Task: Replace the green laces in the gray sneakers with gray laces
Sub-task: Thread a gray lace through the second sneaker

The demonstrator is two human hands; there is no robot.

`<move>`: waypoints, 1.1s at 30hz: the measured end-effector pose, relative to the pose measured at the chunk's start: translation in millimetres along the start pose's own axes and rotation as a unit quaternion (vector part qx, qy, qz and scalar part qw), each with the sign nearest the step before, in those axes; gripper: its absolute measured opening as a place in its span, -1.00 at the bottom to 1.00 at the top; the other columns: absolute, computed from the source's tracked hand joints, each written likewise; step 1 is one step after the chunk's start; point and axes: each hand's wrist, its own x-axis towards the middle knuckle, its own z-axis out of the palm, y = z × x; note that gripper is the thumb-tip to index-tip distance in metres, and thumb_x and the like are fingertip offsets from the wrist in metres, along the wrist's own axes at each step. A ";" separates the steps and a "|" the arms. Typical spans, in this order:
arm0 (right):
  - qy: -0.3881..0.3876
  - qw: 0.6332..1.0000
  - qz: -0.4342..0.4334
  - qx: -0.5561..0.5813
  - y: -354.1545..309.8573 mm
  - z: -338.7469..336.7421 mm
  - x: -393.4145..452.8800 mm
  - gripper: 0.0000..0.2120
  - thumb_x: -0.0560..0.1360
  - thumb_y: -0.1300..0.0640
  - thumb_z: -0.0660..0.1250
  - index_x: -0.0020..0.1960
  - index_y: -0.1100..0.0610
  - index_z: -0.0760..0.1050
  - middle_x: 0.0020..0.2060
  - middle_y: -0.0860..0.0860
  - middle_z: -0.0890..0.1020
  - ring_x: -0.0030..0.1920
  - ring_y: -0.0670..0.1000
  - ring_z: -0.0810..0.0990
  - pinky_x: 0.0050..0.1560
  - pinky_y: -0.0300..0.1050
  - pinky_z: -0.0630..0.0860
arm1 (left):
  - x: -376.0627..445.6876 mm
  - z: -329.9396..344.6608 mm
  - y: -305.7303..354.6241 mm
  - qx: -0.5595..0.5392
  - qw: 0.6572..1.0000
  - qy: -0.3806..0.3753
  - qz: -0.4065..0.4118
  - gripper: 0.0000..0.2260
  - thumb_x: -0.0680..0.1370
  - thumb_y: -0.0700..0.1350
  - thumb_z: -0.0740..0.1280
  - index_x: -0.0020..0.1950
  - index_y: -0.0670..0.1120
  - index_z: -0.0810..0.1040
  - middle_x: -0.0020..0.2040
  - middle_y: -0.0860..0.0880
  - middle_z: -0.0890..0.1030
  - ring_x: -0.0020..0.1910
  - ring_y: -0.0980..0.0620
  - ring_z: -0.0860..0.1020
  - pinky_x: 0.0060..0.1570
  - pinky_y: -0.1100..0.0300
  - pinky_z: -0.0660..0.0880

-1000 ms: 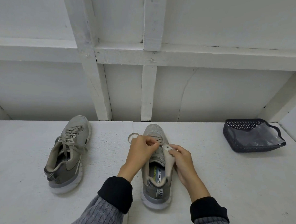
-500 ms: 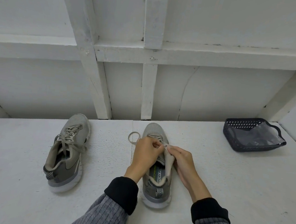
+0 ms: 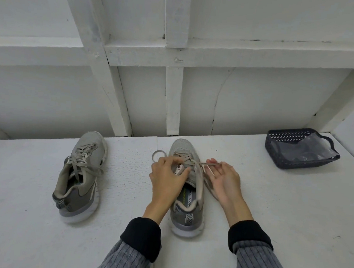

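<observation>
Gray lace (image 3: pixel 197 163) is pinched by the left hand (image 3: pixel 168 175) over the near sneaker's (image 3: pixel 188 189) eyelets; the right hand (image 3: pixel 223 179) lies open, just right. Slack is best drawn evenly, tongue kept flat. Laced sneaker (image 3: pixel 80 175) sits well left on the counter (image 3: pixel 292 204).
</observation>
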 end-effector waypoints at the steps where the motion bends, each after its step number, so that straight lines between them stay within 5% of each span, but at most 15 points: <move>1: 0.000 1.000 -0.013 -0.008 -2.7 -2.4 -1.1 -0.86 0.65 0.30 0.08 -0.06 0.21 0.36 -0.27 0.11 0.55 -0.24 0.06 0.58 -0.05 -0.03 0.56 | -4.2 -1.6 -0.6 -0.017 1.000 0.015 -0.012 -0.77 0.45 0.08 0.46 0.05 0.13 0.51 0.08 0.12 0.45 0.13 0.08 0.36 0.15 0.08 0.35; 3: 0.004 0.987 -0.068 -0.144 -5.8 -8.9 -1.7 -0.85 0.65 0.27 0.09 -0.07 0.16 0.36 -0.36 0.04 0.42 -0.37 -0.01 0.41 -0.19 -0.11 0.49 | -8.2 -2.2 -3.6 -0.047 0.997 0.045 -0.042 -0.71 0.45 0.03 0.48 0.07 0.02 0.47 0.07 0.06 0.41 0.11 0.03 0.41 0.09 0.13 0.39; 6: 0.006 0.886 -0.174 -0.429 -7.7 -30.9 -2.0 -0.87 0.64 0.20 0.13 -0.07 0.14 0.40 -0.35 0.03 0.41 -0.38 -0.02 0.34 -0.34 -0.23 0.34 | -9.6 1.2 -9.6 -0.061 0.990 0.039 -0.119 -0.71 0.48 0.08 0.43 0.07 -0.05 0.49 0.09 0.01 0.46 0.08 0.02 0.49 -0.01 0.13 0.43; 10: 0.070 0.810 -0.232 -0.534 -11.9 -67.5 -5.3 -0.85 0.64 0.25 0.12 -0.08 0.22 0.40 -0.38 0.07 0.44 -0.37 0.03 0.36 -0.47 -0.28 0.27 | -7.3 7.5 -15.4 -0.136 0.979 0.026 -0.148 -0.69 0.50 0.06 0.40 0.19 -0.04 0.57 0.16 -0.04 0.53 0.10 0.03 0.54 -0.03 0.18 0.45; 14: 0.057 0.803 -0.218 -0.552 -10.1 -69.8 -6.0 -0.87 0.62 0.21 0.19 0.02 0.19 0.51 -0.20 0.07 0.58 -0.15 0.06 0.52 -0.26 -0.26 0.40 | -2.9 11.7 -17.2 -0.198 0.971 0.002 -0.136 -0.65 0.47 0.02 0.38 0.24 0.06 0.60 0.22 -0.06 0.54 0.20 0.00 0.55 0.11 0.18 0.53; 17: 0.035 0.745 -0.260 -0.613 -3.8 -55.0 -4.2 -0.78 0.60 0.14 0.25 0.20 0.12 0.56 0.10 -0.03 0.57 0.19 0.04 0.40 0.13 -0.12 0.32 | 1.1 16.9 -25.6 -0.189 0.974 0.001 -0.122 -0.62 0.39 0.04 0.33 0.20 0.12 0.63 0.23 -0.05 0.56 0.22 0.01 0.54 0.26 0.02 0.51; 19: -0.015 0.732 -0.276 -0.623 1.3 -37.9 -3.2 -0.77 0.59 0.12 0.27 0.22 0.07 0.57 0.15 -0.07 0.56 0.23 0.00 0.36 0.19 -0.16 0.28 | 2.1 18.2 -28.1 -0.203 0.972 0.003 -0.118 -0.61 0.37 0.03 0.33 0.18 0.13 0.65 0.21 -0.05 0.58 0.21 0.03 0.56 0.27 0.02 0.51; 21: -0.077 0.747 -0.252 -0.610 8.0 -21.1 -0.9 -0.77 0.59 0.12 0.27 0.21 0.05 0.59 0.11 -0.08 0.59 0.20 -0.02 0.38 0.19 -0.25 0.36 | 1.5 17.1 -26.5 -0.208 0.971 0.007 -0.115 -0.64 0.37 0.02 0.33 0.16 0.14 0.66 0.21 -0.05 0.58 0.18 0.05 0.57 0.24 0.05 0.54; 24: -0.107 0.761 -0.223 -0.600 15.8 -4.4 3.8 -0.82 0.58 0.14 0.27 0.11 0.05 0.62 -0.03 -0.05 0.64 0.12 0.06 0.49 0.12 -0.01 0.49 | -0.7 13.7 -21.1 -0.208 0.971 0.012 -0.116 -0.69 0.47 -0.10 0.34 0.18 0.10 0.66 0.20 -0.04 0.59 0.16 0.07 0.58 0.07 0.33 0.51; 26: -0.097 0.787 -0.209 -0.573 15.1 0.8 3.4 -0.86 0.58 0.17 0.28 -0.05 0.03 0.60 -0.15 -0.07 0.62 0.02 0.05 0.53 -0.01 -0.14 0.47 | -0.1 13.7 -21.9 -0.209 0.971 0.021 -0.115 -0.70 0.52 -0.17 0.33 0.20 0.07 0.65 0.20 -0.03 0.59 0.15 0.08 0.57 -0.08 0.48 0.45; 29: -0.076 0.888 -0.147 -0.430 8.4 4.0 -4.9 -0.84 0.60 0.16 0.25 -0.12 0.10 0.55 -0.14 -0.03 0.64 -0.03 0.02 0.58 -0.07 -0.20 0.48 | 0.5 15.4 -24.4 -0.208 0.971 0.028 -0.112 -0.70 0.53 -0.21 0.32 0.20 0.05 0.65 0.20 -0.03 0.59 0.12 0.11 0.57 -0.16 0.56 0.42; 33: -0.103 0.980 -0.081 -0.151 -8.2 11.0 -17.7 -0.83 0.65 0.22 0.13 -0.06 0.23 0.43 -0.07 0.11 0.68 0.03 0.20 0.63 0.26 0.09 0.49 | -0.5 16.6 -23.8 -0.214 0.970 0.030 -0.108 -0.69 0.53 -0.20 0.31 0.21 0.05 0.65 0.20 -0.03 0.59 0.11 0.12 0.58 -0.16 0.53 0.45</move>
